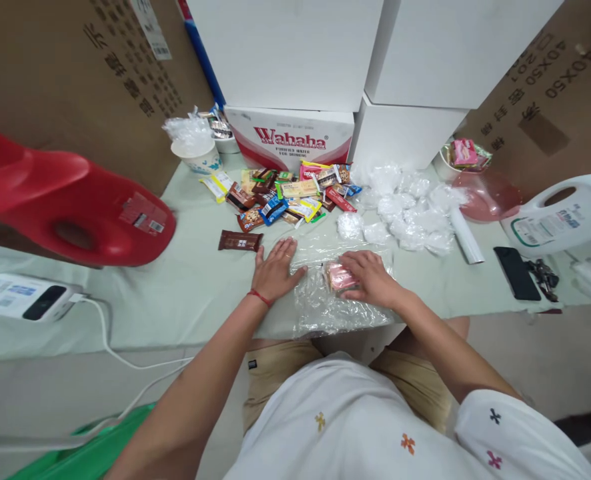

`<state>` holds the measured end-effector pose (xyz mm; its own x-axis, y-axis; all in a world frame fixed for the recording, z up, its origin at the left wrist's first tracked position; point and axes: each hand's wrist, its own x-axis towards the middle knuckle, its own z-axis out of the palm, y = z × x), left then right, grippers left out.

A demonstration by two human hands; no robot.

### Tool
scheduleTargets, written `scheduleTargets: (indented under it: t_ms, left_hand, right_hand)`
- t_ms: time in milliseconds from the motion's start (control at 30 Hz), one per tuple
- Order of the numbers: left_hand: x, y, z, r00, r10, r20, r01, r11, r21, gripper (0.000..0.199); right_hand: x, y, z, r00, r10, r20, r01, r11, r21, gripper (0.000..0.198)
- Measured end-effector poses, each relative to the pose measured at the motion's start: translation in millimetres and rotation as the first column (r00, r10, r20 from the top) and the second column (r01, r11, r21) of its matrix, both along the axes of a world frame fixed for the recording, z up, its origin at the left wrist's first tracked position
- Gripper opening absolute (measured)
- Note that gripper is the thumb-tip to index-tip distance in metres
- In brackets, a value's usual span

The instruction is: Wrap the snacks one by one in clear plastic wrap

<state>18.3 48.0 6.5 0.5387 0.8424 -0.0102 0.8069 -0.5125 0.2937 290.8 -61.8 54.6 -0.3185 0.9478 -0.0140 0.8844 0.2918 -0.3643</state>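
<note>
A sheet of clear plastic film (320, 313) lies crinkled at the front edge of the table. On it sits a pink-wrapped snack packet (338, 276), partly covered by my right hand (373, 279). The fingers and thumb of that hand close round the packet's right side. My left hand (274, 268) lies flat with fingers spread, at the left edge of the film. A brown-wrapped snack bar (240, 241) lies just beyond my left hand. Behind both hands is a pile of mixed wrapped snacks (290, 197).
Bunched clear plastic bags (400, 203) and a white roll (466, 235) lie to the right. A phone (516, 273), keys (543, 277) and a white jug (565, 213) are farther right. At left stand a red jug (85, 207), a charger (30, 298) and a paper cup (198, 157).
</note>
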Motion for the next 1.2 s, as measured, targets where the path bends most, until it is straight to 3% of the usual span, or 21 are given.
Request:
scheduleTargets:
  t_ms: [67, 167, 233, 333, 433, 500, 633, 800, 967, 1067, 1200]
  left_hand:
    - [-1.3, -1.7, 4.7, 0.998, 0.020, 0.066, -0.021, 1.000, 0.004, 0.071]
    - [-5.0, -18.2, 18.9, 0.969, 0.107, 0.222, -0.134, 0.985, 0.113, 0.067]
    - [-10.7, -39.8, 28.1, 0.943, 0.084, 0.321, -0.153, 0.968, 0.197, 0.065]
    - [-24.0, -78.8, 28.7, 0.915, -0.179, 0.360, 0.088, 0.963, 0.255, 0.064]
    - [-38.5, -107.6, 11.8, 0.851, -0.443, 0.282, 0.375, 0.889, 0.263, 0.053]
    - [-46.0, -115.8, -1.4, 0.856, -0.468, 0.220, 0.424, 0.879, 0.221, 0.038]
    - [-52.0, -113.7, -11.2, 0.891, -0.391, 0.229, 0.373, 0.920, 0.119, 0.023]
    - [-44.9, -97.0, 9.0, 0.865, -0.276, 0.419, 0.297, 0.955, 0.014, 0.025]
    - [-22.7, -55.3, 28.4, 0.857, -0.083, 0.508, 0.128, 0.990, -0.055, 0.026]
    - [-3.5, -23.1, 23.0, 0.882, 0.036, 0.470, 0.010, 0.995, -0.095, 0.027]
    - [15.5, 4.2, 7.0, 0.936, 0.152, 0.317, -0.124, 0.987, -0.105, 0.015]
  right_hand:
    - [11.4, -23.6, 3.4, 0.993, -0.059, -0.103, 0.066, 0.995, 0.072, 0.068]
    - [25.5, -71.6, 4.3, 0.959, -0.191, -0.209, 0.219, 0.968, 0.119, 0.045]
    - [30.0, -104.5, -2.1, 0.948, -0.243, -0.203, 0.271, 0.955, 0.121, 0.046]
    - [28.9, -140.3, -21.1, 0.969, -0.213, -0.124, 0.227, 0.967, 0.116, 0.060]
    - [24.1, -151.1, -41.2, 0.973, -0.216, -0.076, 0.224, 0.968, 0.114, 0.051]
    - [23.2, -147.9, -49.3, 0.969, -0.235, -0.080, 0.243, 0.964, 0.110, 0.040]
    - [31.7, -135.6, -45.5, 0.964, -0.191, -0.183, 0.207, 0.976, 0.070, 0.028]
    - [49.5, -111.1, -10.1, 0.918, -0.195, -0.346, 0.208, 0.978, 0.001, 0.027]
    - [62.7, -57.8, 12.1, 0.882, -0.256, -0.396, 0.270, 0.963, -0.020, 0.030]
    - [66.7, -21.8, 5.5, 0.882, -0.357, -0.308, 0.362, 0.931, -0.043, 0.028]
    - [61.5, 6.9, -9.3, 0.899, -0.439, 0.000, 0.437, 0.894, -0.103, 0.024]
